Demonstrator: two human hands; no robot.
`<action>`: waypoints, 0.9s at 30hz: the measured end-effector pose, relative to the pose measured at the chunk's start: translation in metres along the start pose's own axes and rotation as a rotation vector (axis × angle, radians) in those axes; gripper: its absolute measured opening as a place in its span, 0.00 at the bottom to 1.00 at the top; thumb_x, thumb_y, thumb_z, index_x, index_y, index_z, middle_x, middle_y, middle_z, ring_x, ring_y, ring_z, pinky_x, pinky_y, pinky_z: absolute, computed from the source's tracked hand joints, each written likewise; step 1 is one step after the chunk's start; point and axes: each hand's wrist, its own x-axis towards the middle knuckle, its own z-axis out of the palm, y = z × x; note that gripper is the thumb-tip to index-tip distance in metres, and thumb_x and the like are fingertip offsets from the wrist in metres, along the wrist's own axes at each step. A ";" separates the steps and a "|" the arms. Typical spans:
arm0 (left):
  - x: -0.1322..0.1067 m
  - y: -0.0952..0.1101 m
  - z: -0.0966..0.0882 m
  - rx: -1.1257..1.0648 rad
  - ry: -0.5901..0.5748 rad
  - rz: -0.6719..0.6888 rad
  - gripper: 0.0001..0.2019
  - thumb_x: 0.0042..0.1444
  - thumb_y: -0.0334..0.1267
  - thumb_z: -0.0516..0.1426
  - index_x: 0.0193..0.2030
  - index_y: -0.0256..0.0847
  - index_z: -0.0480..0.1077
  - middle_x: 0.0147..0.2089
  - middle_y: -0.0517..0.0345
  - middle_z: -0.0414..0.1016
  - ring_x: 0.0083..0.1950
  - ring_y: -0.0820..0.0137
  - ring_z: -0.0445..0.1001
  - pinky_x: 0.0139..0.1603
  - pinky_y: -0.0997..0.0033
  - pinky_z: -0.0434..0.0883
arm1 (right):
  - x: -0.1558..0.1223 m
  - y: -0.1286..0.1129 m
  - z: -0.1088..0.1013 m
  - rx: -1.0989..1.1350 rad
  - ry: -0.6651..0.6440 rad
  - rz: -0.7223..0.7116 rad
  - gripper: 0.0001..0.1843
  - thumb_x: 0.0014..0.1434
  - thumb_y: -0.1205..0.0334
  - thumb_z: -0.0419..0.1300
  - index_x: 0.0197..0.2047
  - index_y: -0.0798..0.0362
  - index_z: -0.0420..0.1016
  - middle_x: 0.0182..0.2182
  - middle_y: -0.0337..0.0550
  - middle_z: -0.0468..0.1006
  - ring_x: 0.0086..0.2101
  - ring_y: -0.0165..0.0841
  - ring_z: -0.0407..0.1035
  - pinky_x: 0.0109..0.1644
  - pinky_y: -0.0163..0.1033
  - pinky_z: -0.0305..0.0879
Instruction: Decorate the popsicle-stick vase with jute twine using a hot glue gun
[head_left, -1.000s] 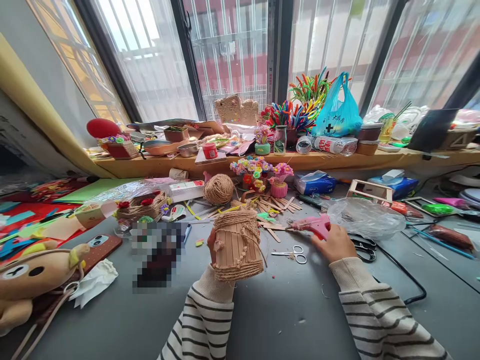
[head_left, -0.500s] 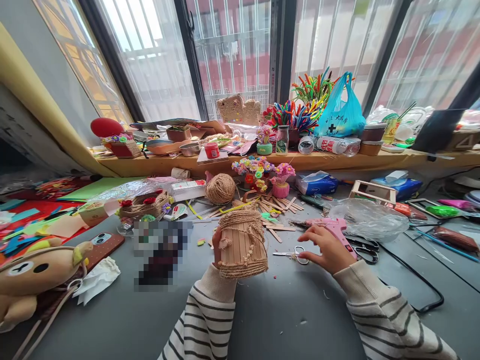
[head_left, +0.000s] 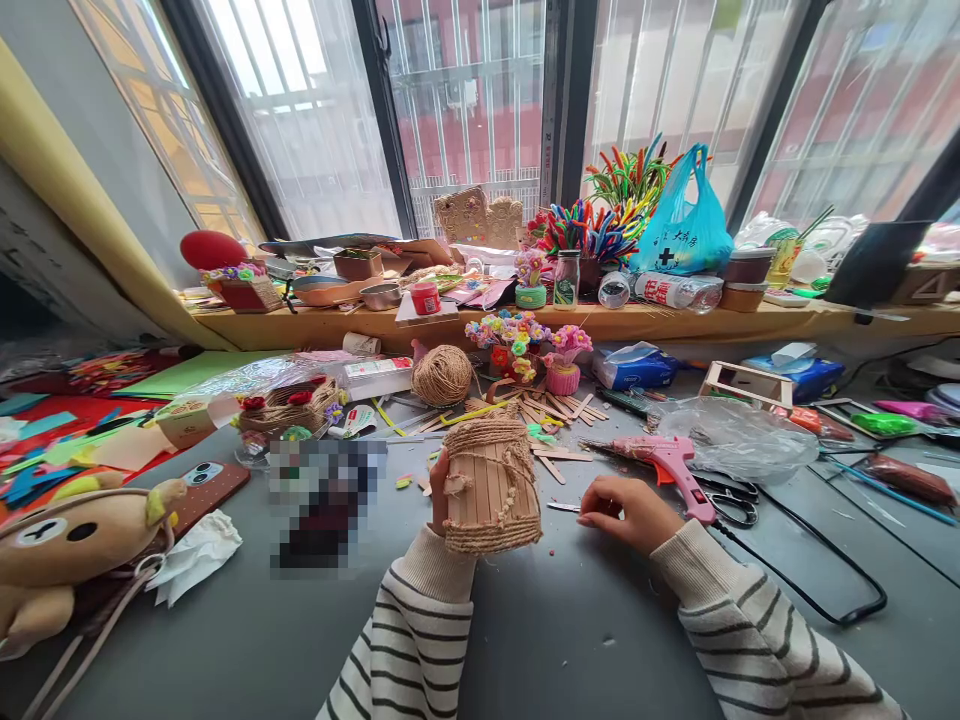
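Note:
My left hand (head_left: 439, 492) is closed around a pot of wooden sticks wound with twine (head_left: 491, 487), holding it upright above the grey table (head_left: 570, 620). My right hand (head_left: 628, 512) rests on the table just to the right of the pot. Its fingers are curled over a small pair of scissors (head_left: 559, 506), and only the blade tips stick out on its left. A pink glue gun (head_left: 666, 457) lies on the table just beyond my right hand, untouched, with its black cord (head_left: 825, 575) trailing off to the right.
A ball of twine (head_left: 441, 375) and loose wooden sticks (head_left: 559, 408) lie behind the pot. Black scissors (head_left: 731, 510) and a clear plastic bag (head_left: 731, 435) sit at the right. A phone (head_left: 206, 490) and a plush bear (head_left: 67, 550) are at the left. Craft supplies crowd the window ledge (head_left: 600, 322).
My right hand let go of the pink glue gun, which now lies on the table, and moved left and down onto the small scissors. The pot in my left hand barely moved.

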 end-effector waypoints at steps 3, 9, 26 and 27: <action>0.000 -0.001 0.000 -0.009 0.055 0.013 0.28 0.42 0.58 0.53 0.43 0.37 0.70 0.40 0.48 0.77 0.40 0.62 0.74 0.41 0.64 0.69 | 0.003 0.000 0.004 0.070 0.147 0.034 0.14 0.56 0.57 0.50 0.40 0.53 0.71 0.36 0.45 0.75 0.34 0.30 0.70 0.33 0.35 0.69; 0.000 -0.003 0.001 -0.027 0.071 0.017 0.31 0.42 0.58 0.54 0.46 0.35 0.69 0.40 0.47 0.76 0.41 0.61 0.74 0.41 0.64 0.68 | 0.007 0.013 0.011 -0.155 0.398 0.050 0.23 0.57 0.59 0.48 0.56 0.53 0.58 0.56 0.53 0.59 0.54 0.40 0.56 0.50 0.49 0.63; 0.008 -0.008 0.020 0.140 0.360 0.066 0.23 0.47 0.52 0.53 0.41 0.34 0.70 0.35 0.49 0.76 0.38 0.60 0.74 0.40 0.60 0.69 | -0.010 -0.005 -0.011 -0.445 -0.251 0.388 0.05 0.47 0.65 0.54 0.27 0.54 0.69 0.30 0.46 0.74 0.32 0.35 0.68 0.31 0.35 0.57; 0.009 -0.010 0.019 0.179 0.347 0.031 0.24 0.46 0.52 0.54 0.41 0.33 0.70 0.36 0.48 0.76 0.39 0.59 0.74 0.42 0.59 0.69 | -0.010 -0.006 -0.012 -0.460 -0.259 0.419 0.05 0.47 0.64 0.53 0.27 0.54 0.70 0.31 0.46 0.74 0.32 0.36 0.68 0.31 0.36 0.56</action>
